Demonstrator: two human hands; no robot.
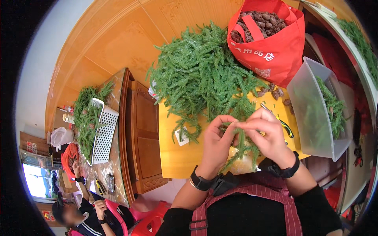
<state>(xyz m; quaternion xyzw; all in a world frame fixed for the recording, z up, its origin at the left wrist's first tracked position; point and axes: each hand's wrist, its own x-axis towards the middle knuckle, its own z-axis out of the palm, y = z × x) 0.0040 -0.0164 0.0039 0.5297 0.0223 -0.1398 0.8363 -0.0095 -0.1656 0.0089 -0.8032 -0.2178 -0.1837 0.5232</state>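
Observation:
Over the near edge of a yellow tabletop [170, 157], my left hand [216, 143] and my right hand [269, 135] meet with their fingertips pinched together. A green pine sprig [241, 151] is held between them, its needled branches hanging below the fingers. Part of a brown pine cone shows behind my left fingers, mostly hidden. The exact spot of the pinch is too small to make out. Just beyond my hands lies a large heap of green pine sprigs [201, 70]. Pliers [286, 126] with yellow and black handles rest beside my right hand.
A red bag [271, 55] full of pine cones stands at the back right, with loose pine cones [277, 93] before it. At right is a translucent bin [311, 114] holding sprigs. A white card [182, 136] lies left. A co-worker [84, 218] sits by another table with a white basket [105, 133].

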